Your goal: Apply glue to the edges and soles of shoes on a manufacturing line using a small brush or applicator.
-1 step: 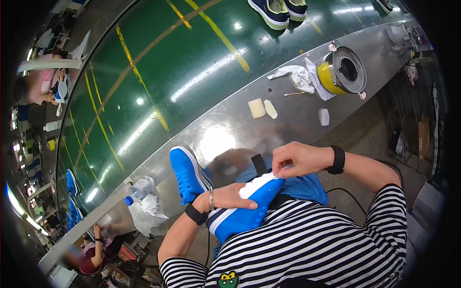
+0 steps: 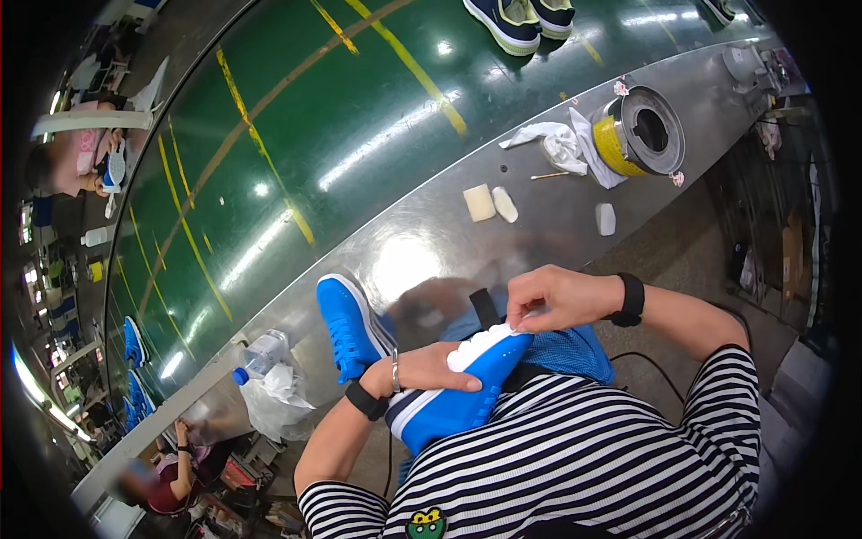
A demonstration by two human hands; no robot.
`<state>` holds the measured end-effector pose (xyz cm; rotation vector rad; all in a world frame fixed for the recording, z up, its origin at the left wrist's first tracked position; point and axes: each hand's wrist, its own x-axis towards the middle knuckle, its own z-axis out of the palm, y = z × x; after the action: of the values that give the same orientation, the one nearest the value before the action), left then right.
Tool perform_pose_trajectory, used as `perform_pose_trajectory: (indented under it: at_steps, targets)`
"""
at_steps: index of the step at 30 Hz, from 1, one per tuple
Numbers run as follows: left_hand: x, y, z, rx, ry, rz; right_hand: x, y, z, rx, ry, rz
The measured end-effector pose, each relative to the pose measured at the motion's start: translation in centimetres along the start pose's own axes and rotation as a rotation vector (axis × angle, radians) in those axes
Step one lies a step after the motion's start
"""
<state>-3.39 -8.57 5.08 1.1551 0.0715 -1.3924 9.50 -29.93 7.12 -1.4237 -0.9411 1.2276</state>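
A blue sneaker (image 2: 480, 382) with a white sole lies tilted against my striped shirt, its toe to the right. My left hand (image 2: 422, 366) is wrapped round its middle, with the thumb on the blue upper. At the toe, my right hand (image 2: 555, 299) has its thumb and fingers pinched together on the white sole edge. Whatever lies between those fingertips is too small to make out. The second blue sneaker (image 2: 346, 319) rests on the metal bench (image 2: 431, 229), just beyond my left wrist.
A clear bottle (image 2: 266, 352) and crumpled white plastic (image 2: 277, 400) lie at the left. Farther right are a tan pad (image 2: 480, 203), white pieces, a swab (image 2: 549, 176), a cloth (image 2: 558, 144) and a yellow-banded can (image 2: 620, 144). Beyond runs a green belt (image 2: 296, 126) with dark sneakers (image 2: 516, 27). Co-workers sit left.
My right hand has shifted very slightly to the left at the toe. Everything else looks the same.
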Motion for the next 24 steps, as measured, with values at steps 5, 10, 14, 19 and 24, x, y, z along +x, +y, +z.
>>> perform_pose_trajectory:
  at_steps: [5, 10, 14, 19, 24]
  targets:
    - [0.5, 2.3, -0.1, 0.116, -0.057, -0.094, 1.4, -0.6, 0.8, -0.023, -0.082, -0.078]
    - [0.1, 0.3, 0.1, -0.094, 0.009, -0.004, -2.0, 1.6, -0.6, 0.278, 0.062, 0.174]
    - [-0.4, 0.9, 0.0, -0.118, 0.027, 0.042, -2.9, 2.6, -0.4, 0.298, 0.135, 0.217]
    - [-0.5, 1.2, 0.1, -0.184, 0.051, 0.038, -2.4, 0.7, -0.6, 0.545, 0.205, 0.111]
    - [-0.2, 1.4, 0.6, -0.139, 0.04, 0.034, -1.6, 0.6, 0.8, 0.456, 0.137, 0.16]
